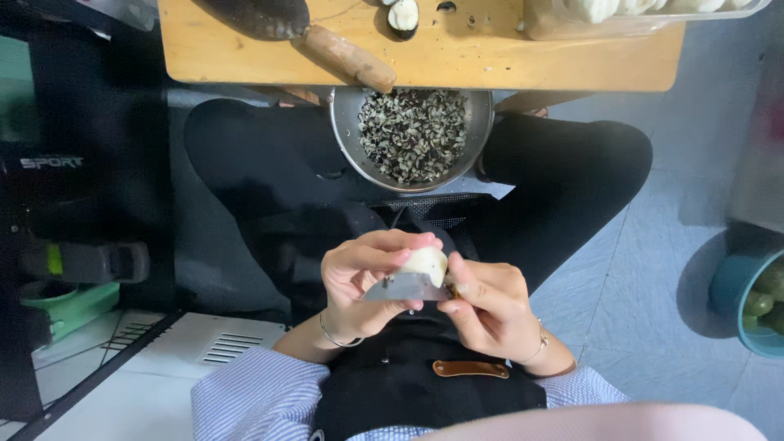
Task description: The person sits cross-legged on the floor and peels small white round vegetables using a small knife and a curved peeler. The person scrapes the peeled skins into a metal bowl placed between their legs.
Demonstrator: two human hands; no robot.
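My left hand (359,282) grips a small pale, peeled, rounded piece of produce (426,263) over my lap. My right hand (487,304) holds a short knife; its grey blade (406,287) lies against the underside of the pale piece, pointing left, with my right thumb pressed close to it. Both hands touch each other around the piece. A metal bowl (346,131) full of dark and pale peelings sits between my knees, just beyond my hands.
A wooden board (490,61) lies beyond the bowl, bearing a large knife with a wooden handle (347,55), one half-peeled piece (403,16) and a clear tub of peeled pieces (572,24). A teal bucket (735,286) stands at right. Dark equipment fills the left.
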